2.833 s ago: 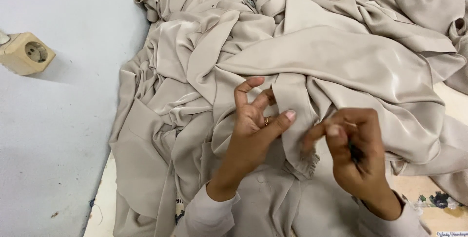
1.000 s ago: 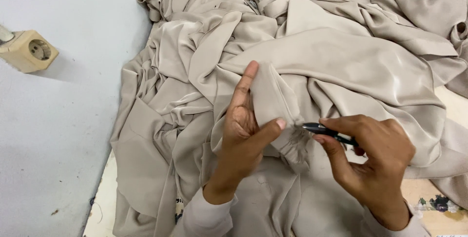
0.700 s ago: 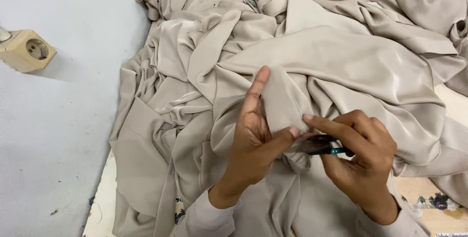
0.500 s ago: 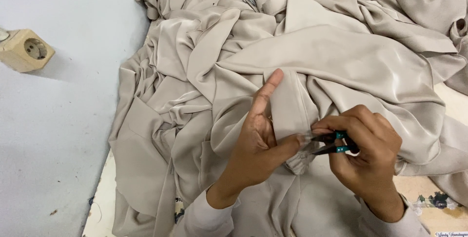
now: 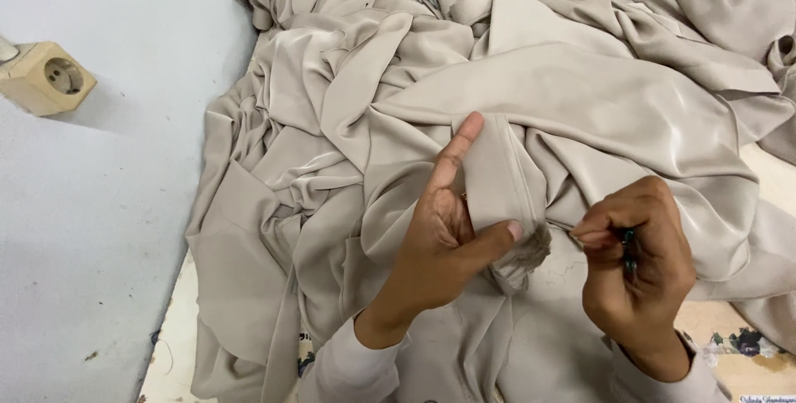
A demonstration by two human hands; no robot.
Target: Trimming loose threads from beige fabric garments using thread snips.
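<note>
Fabric filled most of my view: a large beige cloth (image 5: 580, 96) lay heaped in folds across the floor, running up against a pale blue wall (image 5: 99, 229) on the left. I saw the left hand (image 5: 444, 237) raised over the heap, its index finger stretched straight up along a narrow folded strip of the cloth (image 5: 497, 179), while the thumb pressed the strip's frayed lower end (image 5: 531, 250) from the front. So that hand was partly open, pinching the strip between thumb and palm side. The right hand (image 5: 638, 266) sat just beside the frayed end, curled nearly closed around a small dark tool (image 5: 628, 250) with a hint of green on it; its thumb and forefinger met at a point close to the fraying. I could not tell what kind of tool it was. Light sleeves (image 5: 356, 370) covered both wrists. A cream wall socket (image 5: 50, 80) sat on the wall, well apart from the hands. Patterned floor covering (image 5: 738, 341) showed at lower right.
</note>
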